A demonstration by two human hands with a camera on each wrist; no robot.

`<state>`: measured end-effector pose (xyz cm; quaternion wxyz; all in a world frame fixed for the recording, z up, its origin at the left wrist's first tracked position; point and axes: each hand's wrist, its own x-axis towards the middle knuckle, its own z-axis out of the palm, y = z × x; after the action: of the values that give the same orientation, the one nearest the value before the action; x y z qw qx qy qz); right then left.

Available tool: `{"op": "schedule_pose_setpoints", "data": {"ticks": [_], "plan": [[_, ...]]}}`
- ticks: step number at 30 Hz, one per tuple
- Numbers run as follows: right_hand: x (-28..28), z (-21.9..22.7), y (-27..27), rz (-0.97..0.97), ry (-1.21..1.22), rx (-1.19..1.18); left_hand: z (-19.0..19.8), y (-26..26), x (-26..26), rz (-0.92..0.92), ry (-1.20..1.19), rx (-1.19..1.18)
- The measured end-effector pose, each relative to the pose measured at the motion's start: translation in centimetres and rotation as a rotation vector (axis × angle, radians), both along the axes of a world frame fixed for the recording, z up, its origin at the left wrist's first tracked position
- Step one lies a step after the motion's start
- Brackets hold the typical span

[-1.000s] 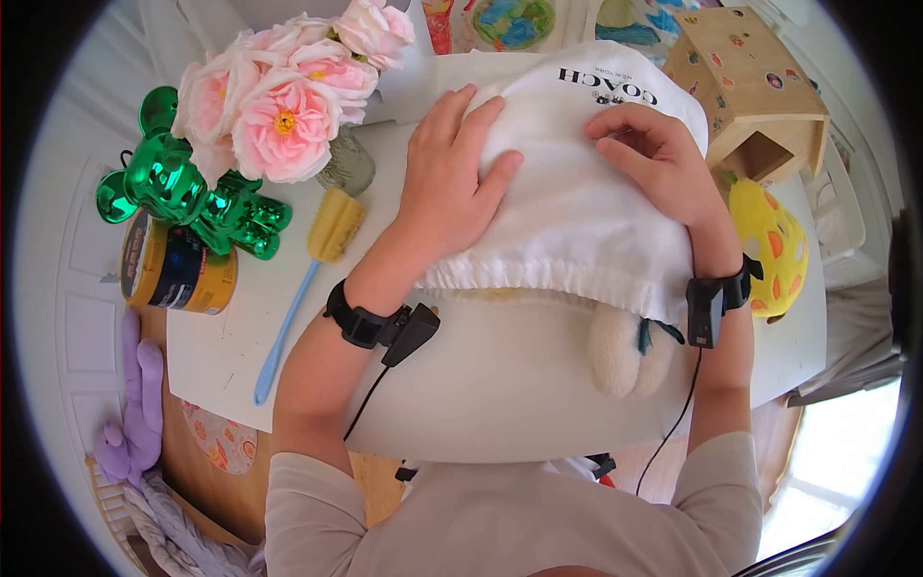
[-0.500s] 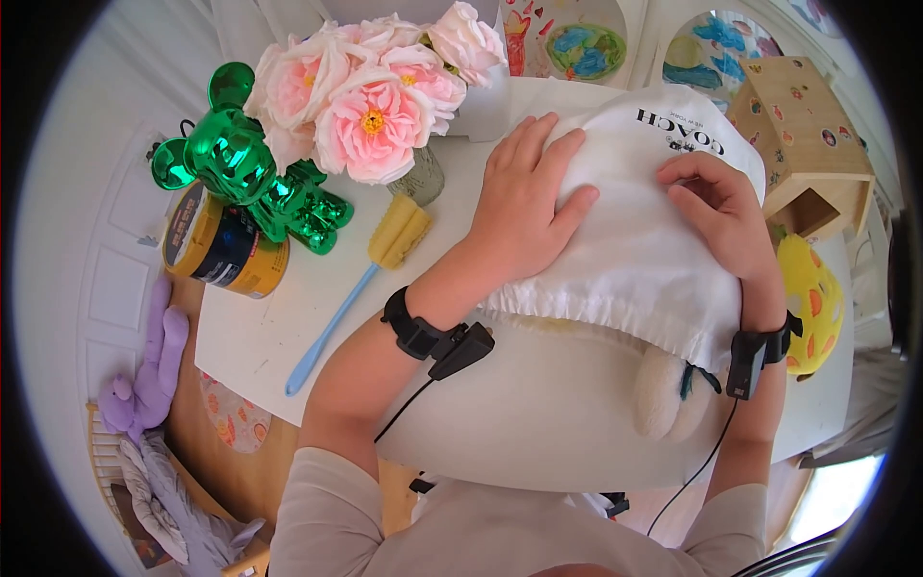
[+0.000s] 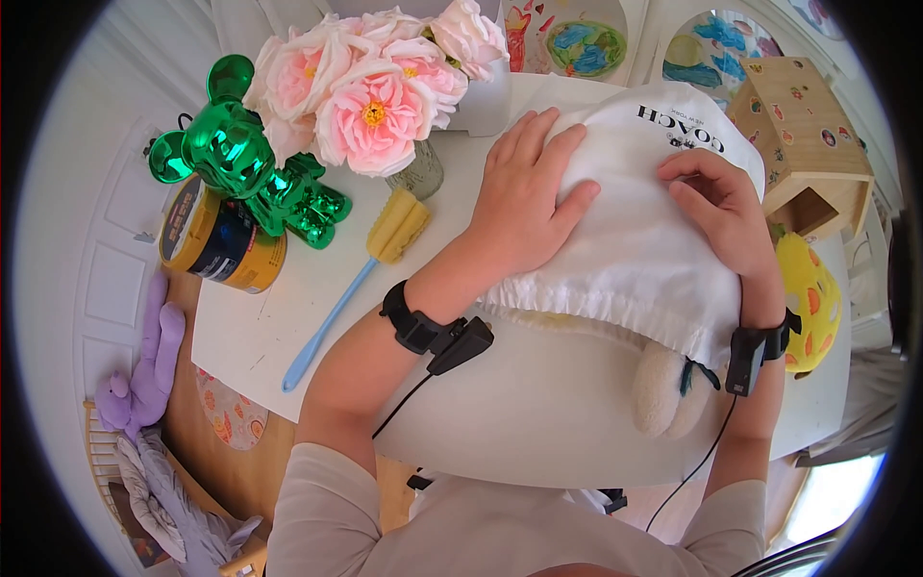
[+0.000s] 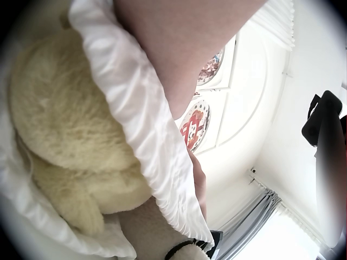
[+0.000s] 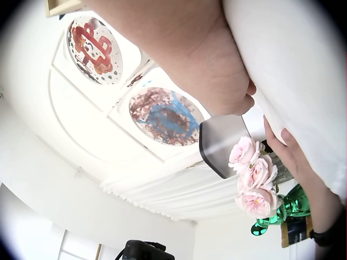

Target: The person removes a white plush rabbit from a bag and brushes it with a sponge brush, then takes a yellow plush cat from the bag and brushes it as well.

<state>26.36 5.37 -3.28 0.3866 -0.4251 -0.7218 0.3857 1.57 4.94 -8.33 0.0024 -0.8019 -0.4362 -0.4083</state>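
The white bag (image 3: 625,260) lies on the white bench (image 3: 510,413), directly in front of the person, its gathered opening turned toward the person and its printed lettering at the far end. The left hand (image 3: 531,197) rests on the bag's left part, palm down. Its grip is open: fingers extended, thumb spread to the side, nothing held. The right hand (image 3: 716,216) rests on the bag's right part, close to the lettering. Its grip is relaxed, fingers loosely bent and thumb near the forefinger; no cloth is seen bunched between them.

The left wrist view shows a pale yellow furry plush (image 4: 70,108) inside the opening. A cream plush part (image 3: 661,394) with a dark green ribbon (image 3: 688,378) protrudes from the opening's right end and lies on the bench. Whether the two belong to one toy cannot be told.

To the left of the bag, a sponge brush (image 3: 397,229) with a blue handle lies on the bench, well apart from the left hand. Beyond it are pink flowers (image 3: 373,113) in a glass vase (image 3: 418,173), a shiny green bear figure (image 3: 231,159) and a yellow-and-black tub (image 3: 223,240). To the right are a wooden house (image 3: 803,144) bearing stickers and a yellow toy (image 3: 812,303) with orange spots. A purple plush (image 3: 146,380) is located off the bench, at left.
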Motion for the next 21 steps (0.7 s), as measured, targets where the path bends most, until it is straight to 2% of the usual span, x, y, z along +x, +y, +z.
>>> {"op": "schedule_pose_setpoints", "data": {"ticks": [21], "plan": [[0.22,-0.35,0.25,-0.025,-0.048,0.127,0.37,0.19,0.3,-0.048,0.038,-0.014]]}}
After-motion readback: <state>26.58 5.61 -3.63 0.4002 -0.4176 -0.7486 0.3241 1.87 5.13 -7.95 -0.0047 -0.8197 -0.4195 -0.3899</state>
